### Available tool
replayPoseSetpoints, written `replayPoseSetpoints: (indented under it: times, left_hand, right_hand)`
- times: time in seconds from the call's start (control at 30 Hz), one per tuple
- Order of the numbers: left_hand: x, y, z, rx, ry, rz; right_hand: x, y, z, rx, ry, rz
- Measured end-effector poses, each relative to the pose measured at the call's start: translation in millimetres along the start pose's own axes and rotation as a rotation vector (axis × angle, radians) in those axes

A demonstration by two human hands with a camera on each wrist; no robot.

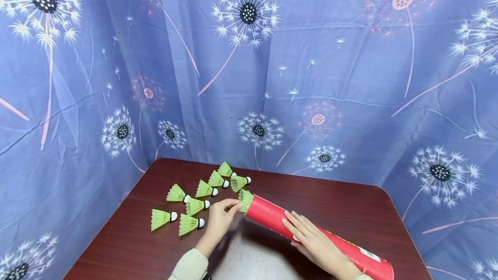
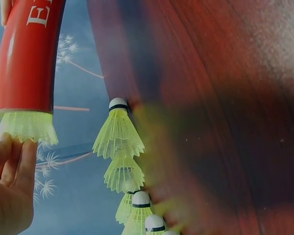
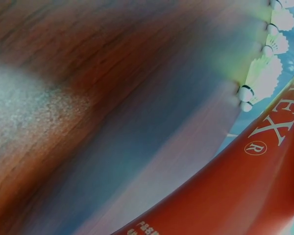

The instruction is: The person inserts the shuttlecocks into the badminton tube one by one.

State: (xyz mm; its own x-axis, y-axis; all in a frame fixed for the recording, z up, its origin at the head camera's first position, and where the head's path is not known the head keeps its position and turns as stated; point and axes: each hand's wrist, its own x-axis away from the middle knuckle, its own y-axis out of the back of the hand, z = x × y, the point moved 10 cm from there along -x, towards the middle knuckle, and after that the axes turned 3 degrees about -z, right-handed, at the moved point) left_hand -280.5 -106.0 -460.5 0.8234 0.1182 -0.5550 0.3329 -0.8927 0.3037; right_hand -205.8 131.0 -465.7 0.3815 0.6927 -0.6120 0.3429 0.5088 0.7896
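1. Directions follow the head view, with 12 o'clock at its top edge.
2. The tube (image 1: 268,214), red with white lettering, lies aslant, its mouth towards 10 o'clock and its far end towards 4 o'clock. A white label (image 1: 369,254) shows near the far end.
3. One shuttle (image 1: 244,199), yellow-green, sits in the mouth of the tube; its skirt projects towards 10 o'clock and its cork is hidden.
4. The left hand (image 1: 221,217) is at 8 o'clock from the mouth. Thumb and fingertips come narrowly together, pinching the rim of that skirt.
5. The right hand (image 1: 311,239) rests over the middle of the tube, its fingers nearly straight, side by side and in contact with the red surface.
6. Eight loose shuttles (image 1: 159,219) lie around the left hand, from between 8 and 9 o'clock round to 1 o'clock. Their white corks point towards 3 or 4 o'clock; some appear to touch.
7. The table (image 1: 128,237) is dark reddish brown, with a pale sheen at 6 o'clock.
8. A blue curtain (image 1: 218,137), printed with dandelions, hangs beyond the table from 9 through 12 to 3 o'clock.
9. A cream sleeve (image 1: 189,267) covers the left forearm.
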Motion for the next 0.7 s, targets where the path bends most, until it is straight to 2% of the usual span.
replayPoseSetpoints:
  times: [0.7]
  left_hand:
    - [8.2,-16.7,3.0,0.032,0.023,0.071]
  right_hand:
    - [1,-4,2,0.012,-0.016,0.046]
